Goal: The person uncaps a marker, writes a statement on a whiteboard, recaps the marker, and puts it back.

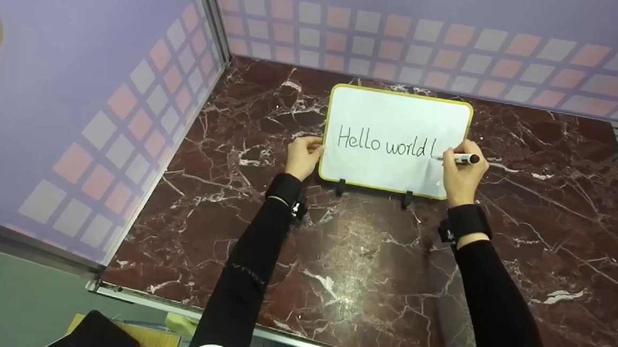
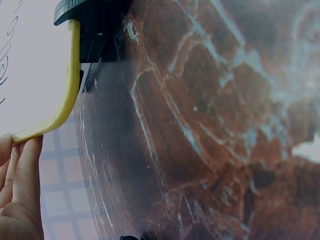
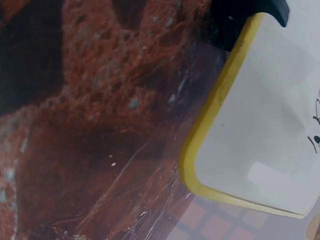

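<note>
A small whiteboard point(image 1: 393, 114) with a yellow frame stands on two black feet point(image 1: 406, 199). "Hello world!" is written across it in black. At the board's left edge, my left hand point(image 1: 304, 157) pinches the frame, thumb in front and fingers behind; the left wrist view also has these fingers point(image 2: 27, 175) at the yellow edge. My right hand point(image 1: 465, 169) grips a white marker with a black end point(image 1: 465, 158), its writing end against or very near the board by the exclamation mark. Only a bit of that hand point(image 3: 314, 227) enters the right wrist view, where the marker is hidden.
Under the board is a dark red marbled tabletop point(image 1: 362, 262). Purple panels with pink and white squares point(image 1: 392, 44) rise behind it and on both sides. Below the table's front left edge sit a yellow surface and a dark object point(image 1: 98, 335).
</note>
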